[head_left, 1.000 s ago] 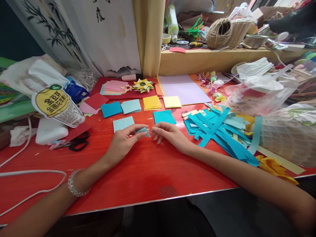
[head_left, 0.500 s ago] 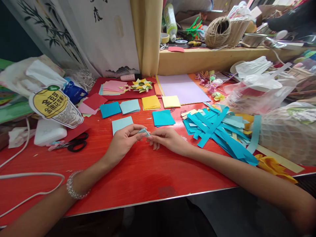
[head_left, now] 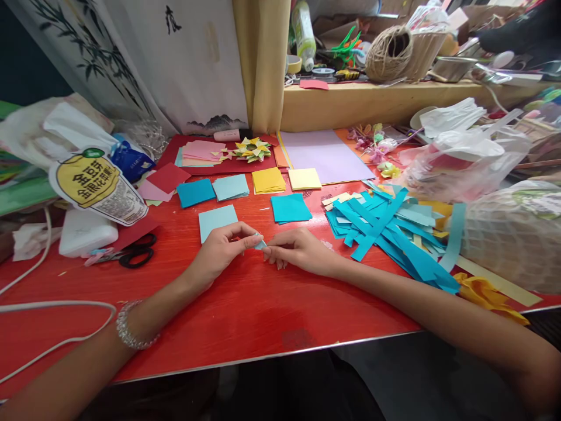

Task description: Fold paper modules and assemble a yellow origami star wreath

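Observation:
Between my two hands is a small folded piece of light blue paper [head_left: 259, 242], its shape partly hidden by fingers. My left hand [head_left: 225, 248] pinches its left side with thumb and forefinger, while my right hand [head_left: 300, 251] grips its right tip. Just behind my left hand lies a light blue paper square [head_left: 217, 220]. Bright blue squares [head_left: 291, 208] lie beyond my right hand. Farther back, a row holds dark blue squares [head_left: 195, 193], pale blue squares [head_left: 231, 187], yellow squares [head_left: 268, 180] and cream squares [head_left: 304, 179].
Blue paper strips [head_left: 381, 228] are heaped on the right of the red table [head_left: 210, 333]. Black-handled scissors [head_left: 137, 251] and a white cable [head_left: 56, 304] lie left. A folded paper wreath [head_left: 252, 150] sits at the back, near a lilac sheet [head_left: 326, 156]. Plastic bags [head_left: 473, 152] crowd the right.
The folded light blue paper has turned between my fingers and now shows a flatter face. My hands have shifted only slightly.

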Available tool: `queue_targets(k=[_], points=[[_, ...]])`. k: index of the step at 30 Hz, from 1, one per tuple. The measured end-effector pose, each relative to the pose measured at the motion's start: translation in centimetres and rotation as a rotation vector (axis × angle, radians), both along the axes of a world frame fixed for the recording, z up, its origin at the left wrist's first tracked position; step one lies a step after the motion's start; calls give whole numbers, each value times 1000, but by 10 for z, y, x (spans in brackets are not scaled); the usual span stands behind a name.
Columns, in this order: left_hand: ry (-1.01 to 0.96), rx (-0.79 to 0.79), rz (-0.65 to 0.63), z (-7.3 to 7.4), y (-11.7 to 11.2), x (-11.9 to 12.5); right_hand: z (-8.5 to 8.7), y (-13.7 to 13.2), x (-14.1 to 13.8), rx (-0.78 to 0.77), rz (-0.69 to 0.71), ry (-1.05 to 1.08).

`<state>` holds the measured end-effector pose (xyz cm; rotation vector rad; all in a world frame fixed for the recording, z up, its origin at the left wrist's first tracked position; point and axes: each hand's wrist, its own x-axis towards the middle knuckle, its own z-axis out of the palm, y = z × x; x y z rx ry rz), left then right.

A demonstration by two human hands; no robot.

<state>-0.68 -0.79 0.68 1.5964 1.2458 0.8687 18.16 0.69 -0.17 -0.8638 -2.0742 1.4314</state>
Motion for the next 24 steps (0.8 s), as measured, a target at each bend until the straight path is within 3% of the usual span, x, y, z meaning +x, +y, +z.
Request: queue_targets(k=[4, 13, 24], points=[[-12, -29, -2, -2, 0, -1, -1, 0, 0, 11, 2, -11], [-140, -135, 20, -4, 3, -3, -7, 7, -2, -184, -61, 131], [-51, -50, -5, -3, 2, -2, -6, 7, 1, -190, 23, 87]])
